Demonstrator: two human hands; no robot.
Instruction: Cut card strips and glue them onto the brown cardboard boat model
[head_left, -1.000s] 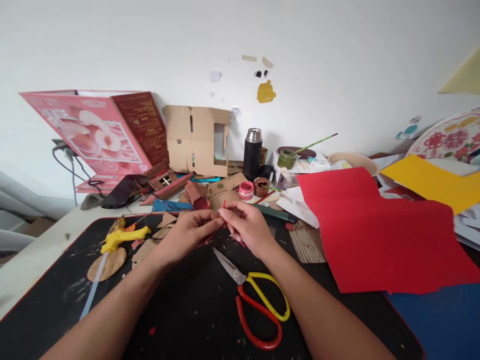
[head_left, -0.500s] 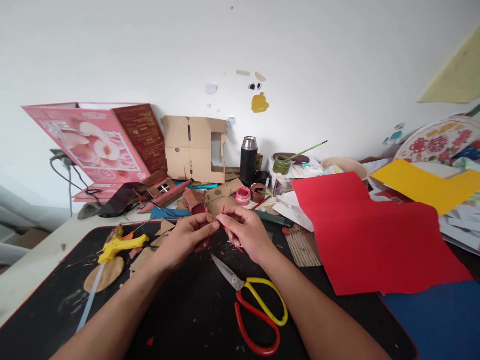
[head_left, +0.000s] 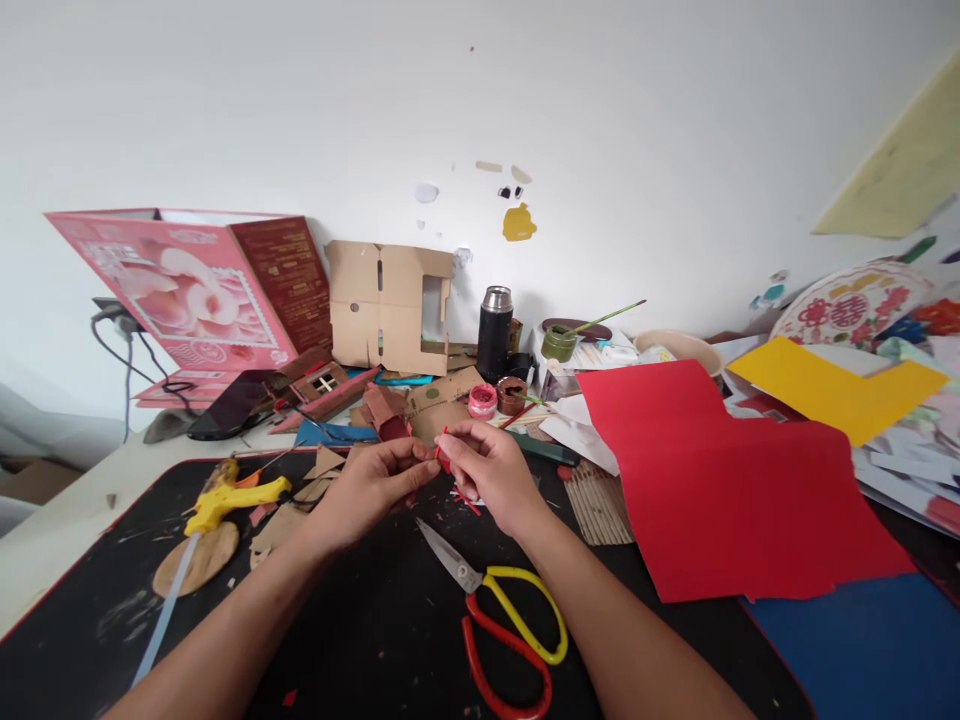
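Note:
Between my fingertips is a small, thin piece of red paper, mostly covered by my fingers. My left hand pinches at its left side, and my right hand pinches it from the right; the two hands almost touch. Thin red strips show just under my right hand on the black mat. Scissors with one yellow and one red handle lie below my hands, blades pointing up and left.
A yellow glue gun lies left by a round wooden disc. Red paper sheet covers the right side. Behind stand a black flask, paint jars, a cardboard panel and a pink box.
My hands stay close together, and the red piece between the fingers has turned slightly. The whole view has shifted a little; the scissors and other things lie as before.

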